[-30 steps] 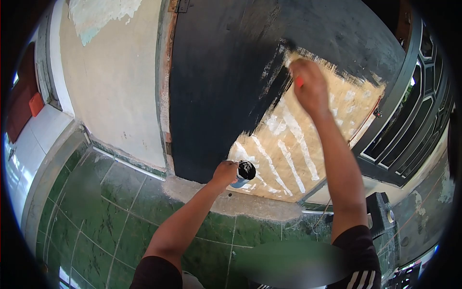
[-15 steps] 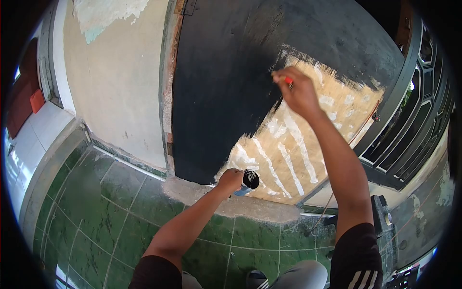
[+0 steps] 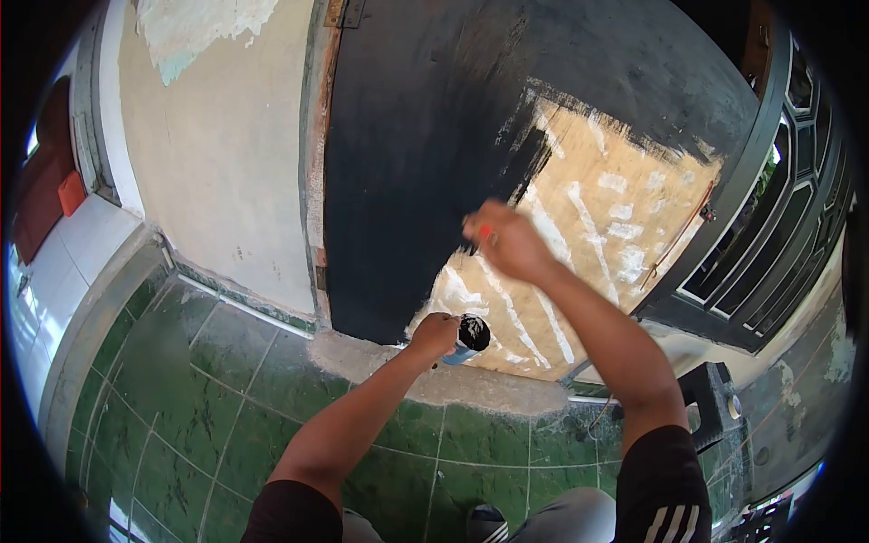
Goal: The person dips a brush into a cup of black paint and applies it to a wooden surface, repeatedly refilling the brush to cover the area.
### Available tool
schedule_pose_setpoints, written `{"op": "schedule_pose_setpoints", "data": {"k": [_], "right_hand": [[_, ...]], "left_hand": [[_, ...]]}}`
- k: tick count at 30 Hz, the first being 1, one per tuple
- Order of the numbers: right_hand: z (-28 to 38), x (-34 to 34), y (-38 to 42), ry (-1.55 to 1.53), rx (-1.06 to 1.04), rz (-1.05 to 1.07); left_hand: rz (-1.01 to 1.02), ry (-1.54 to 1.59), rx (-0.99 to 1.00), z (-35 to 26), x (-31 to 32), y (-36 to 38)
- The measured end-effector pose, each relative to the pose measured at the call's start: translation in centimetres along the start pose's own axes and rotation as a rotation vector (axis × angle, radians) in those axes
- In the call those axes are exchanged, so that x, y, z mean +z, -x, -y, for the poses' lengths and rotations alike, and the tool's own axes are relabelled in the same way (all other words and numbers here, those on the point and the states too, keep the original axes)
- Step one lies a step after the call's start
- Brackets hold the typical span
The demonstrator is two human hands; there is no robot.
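My left hand [image 3: 434,337] is closed on a small blue paint can [image 3: 472,335] with black paint inside, held low before the door's bottom edge. In my closed right hand [image 3: 514,242] is a paintbrush [image 3: 486,232]; only its red handle end shows clearly, and the bristles are mostly hidden and blurred. That hand is at the border between black paint and bare wood on the door [image 3: 398,181]. Pale wood with white filler streaks and patches [image 3: 634,204] shows on the door's lower right part.
A cream wall [image 3: 217,154] with peeling paint stands left of the door. Green tiles [image 3: 398,452] cover the floor. To the right are a dark window grille [image 3: 769,244] and a black object [image 3: 711,403] on the floor. A thin white pipe [image 3: 240,308] follows the wall base.
My right hand has moved down and left with the paintbrush along the paint border. Dark strokes now cover more wood near the upper border. My left hand and the can have barely moved.
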State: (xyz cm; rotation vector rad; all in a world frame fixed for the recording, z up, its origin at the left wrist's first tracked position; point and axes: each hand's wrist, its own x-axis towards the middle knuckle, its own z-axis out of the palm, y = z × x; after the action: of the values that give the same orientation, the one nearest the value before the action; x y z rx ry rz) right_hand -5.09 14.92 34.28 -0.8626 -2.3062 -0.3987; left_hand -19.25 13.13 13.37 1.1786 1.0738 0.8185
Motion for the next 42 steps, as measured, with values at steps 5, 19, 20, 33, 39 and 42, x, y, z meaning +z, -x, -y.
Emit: {"op": "schedule_pose_setpoints", "data": {"k": [5, 19, 20, 33, 39, 42], "right_hand": [[-1.4, -11.7, -8.0, 0.312, -0.055, -0.538], [-0.7, 7.9, 12.8, -0.012, 0.097, 0.214], [-1.5, 7.0, 12.0, 0.016, 0.107, 0.090], [0.9, 12.9, 15.7, 0.057, 0.160, 0.168], [-1.5, 8.8, 10.3, -0.091, 0.419, 0.095], [-3.0, -0.7, 3.7, -0.059, 0.345, -0.150]], "left_hand": [[0.022, -0.047, -0.026, -0.3, -0.4, -0.4], [-0.057, -0.113, -0.017, 3.9, -1.9, -1.4], [-0.034, -0.112, -0.046, 4.0, -2.1, -1.5], [0.030, -0.170, -0.147, 6.2, -3.9, -1.3], [0.023, -0.173, -0.197, 7.7, -4.4, -1.5], [0.014, -0.159, -0.180, 6.9, -4.4, -1.4]]}}
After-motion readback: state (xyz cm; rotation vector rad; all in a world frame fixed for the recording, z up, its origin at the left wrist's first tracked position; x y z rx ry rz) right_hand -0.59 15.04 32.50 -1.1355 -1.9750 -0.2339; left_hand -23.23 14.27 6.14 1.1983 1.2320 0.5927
